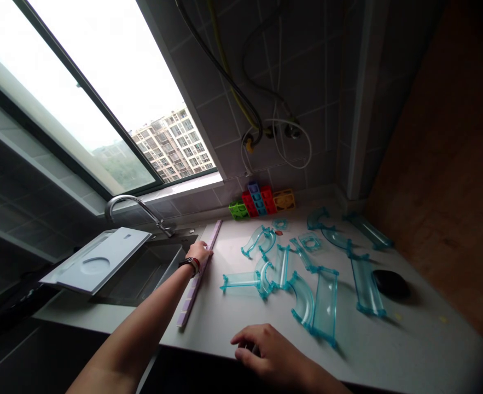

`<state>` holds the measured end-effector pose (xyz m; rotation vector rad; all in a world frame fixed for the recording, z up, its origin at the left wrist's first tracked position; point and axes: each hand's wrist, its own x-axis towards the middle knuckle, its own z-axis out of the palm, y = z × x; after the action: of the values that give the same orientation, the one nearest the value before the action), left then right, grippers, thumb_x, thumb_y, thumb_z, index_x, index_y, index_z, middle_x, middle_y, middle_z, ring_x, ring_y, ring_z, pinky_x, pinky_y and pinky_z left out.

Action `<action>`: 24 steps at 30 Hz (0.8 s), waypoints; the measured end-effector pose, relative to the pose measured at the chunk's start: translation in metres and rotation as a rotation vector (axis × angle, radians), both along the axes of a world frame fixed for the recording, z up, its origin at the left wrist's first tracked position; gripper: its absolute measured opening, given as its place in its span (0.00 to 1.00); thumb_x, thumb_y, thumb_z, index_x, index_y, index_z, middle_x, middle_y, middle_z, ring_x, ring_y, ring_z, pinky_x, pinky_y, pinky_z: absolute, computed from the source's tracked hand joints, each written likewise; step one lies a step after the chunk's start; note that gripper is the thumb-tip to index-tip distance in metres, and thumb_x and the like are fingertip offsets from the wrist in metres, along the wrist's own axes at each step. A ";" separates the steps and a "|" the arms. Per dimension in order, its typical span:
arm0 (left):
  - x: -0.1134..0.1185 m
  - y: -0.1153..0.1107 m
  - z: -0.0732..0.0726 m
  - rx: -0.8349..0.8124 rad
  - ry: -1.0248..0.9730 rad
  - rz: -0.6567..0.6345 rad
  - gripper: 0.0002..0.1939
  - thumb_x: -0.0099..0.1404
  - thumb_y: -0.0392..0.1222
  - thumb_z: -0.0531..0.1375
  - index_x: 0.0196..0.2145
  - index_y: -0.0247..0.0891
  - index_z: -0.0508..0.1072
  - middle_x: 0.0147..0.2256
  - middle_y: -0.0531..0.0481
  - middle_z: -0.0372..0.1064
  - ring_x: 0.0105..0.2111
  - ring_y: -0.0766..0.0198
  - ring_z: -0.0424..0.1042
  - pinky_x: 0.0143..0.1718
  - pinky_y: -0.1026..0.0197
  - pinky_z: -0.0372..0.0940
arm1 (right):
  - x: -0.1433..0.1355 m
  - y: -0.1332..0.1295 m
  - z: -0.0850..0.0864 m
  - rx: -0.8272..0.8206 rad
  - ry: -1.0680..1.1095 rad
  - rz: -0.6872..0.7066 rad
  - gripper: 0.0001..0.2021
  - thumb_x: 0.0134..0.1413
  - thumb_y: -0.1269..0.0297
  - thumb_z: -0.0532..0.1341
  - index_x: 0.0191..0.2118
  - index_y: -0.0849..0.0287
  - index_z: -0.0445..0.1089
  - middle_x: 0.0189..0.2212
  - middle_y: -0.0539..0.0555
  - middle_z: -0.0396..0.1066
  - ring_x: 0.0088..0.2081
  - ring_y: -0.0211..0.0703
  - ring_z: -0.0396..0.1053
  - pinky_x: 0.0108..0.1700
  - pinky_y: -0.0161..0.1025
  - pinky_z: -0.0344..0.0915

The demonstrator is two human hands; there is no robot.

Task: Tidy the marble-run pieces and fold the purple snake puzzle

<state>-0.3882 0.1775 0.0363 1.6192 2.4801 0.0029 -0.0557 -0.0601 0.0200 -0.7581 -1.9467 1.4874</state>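
My left hand (pixel 199 253), with a banded wrist, rests on a long, narrow purple strip (pixel 190 298) beside the sink, its fingers wrapped over the strip's far half. My right hand (pixel 261 350) hangs over the counter's front edge, fingers curved and thumb apart, with nothing between them. Translucent teal track pieces lie on the white counter, among them a straight piece (pixel 241 280), a curved piece (pixel 302 298) and a wide piece (pixel 325 303). Against the back wall stand colored blocks: green (pixel 238 210), red (pixel 268 199) and orange (pixel 284 201).
At left is a sink (pixel 143 273) with a faucet (pixel 137 201) and a white board (pixel 97 260) across it. A black rounded object (pixel 391 283) sits on the counter (pixel 409 345) at right. Hoses and cables hang on the tiled wall, beside a window.
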 end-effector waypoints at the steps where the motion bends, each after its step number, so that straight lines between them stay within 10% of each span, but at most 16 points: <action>1: 0.000 0.001 0.000 0.003 0.005 0.000 0.19 0.72 0.47 0.63 0.57 0.37 0.71 0.55 0.42 0.71 0.51 0.53 0.74 0.50 0.46 0.73 | 0.000 0.000 0.000 0.001 0.004 0.003 0.17 0.62 0.58 0.62 0.53 0.54 0.79 0.46 0.58 0.82 0.45 0.51 0.78 0.49 0.42 0.70; 24: 0.009 0.019 -0.001 0.025 0.030 -0.019 0.19 0.72 0.47 0.63 0.57 0.37 0.72 0.55 0.41 0.71 0.50 0.53 0.74 0.50 0.46 0.73 | 0.001 0.001 -0.003 0.007 0.001 0.016 0.17 0.64 0.57 0.62 0.54 0.54 0.79 0.46 0.58 0.82 0.45 0.52 0.79 0.49 0.42 0.71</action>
<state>-0.3795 0.1970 0.0351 1.6643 2.4970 0.0075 -0.0549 -0.0591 0.0171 -0.7406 -1.9603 1.4890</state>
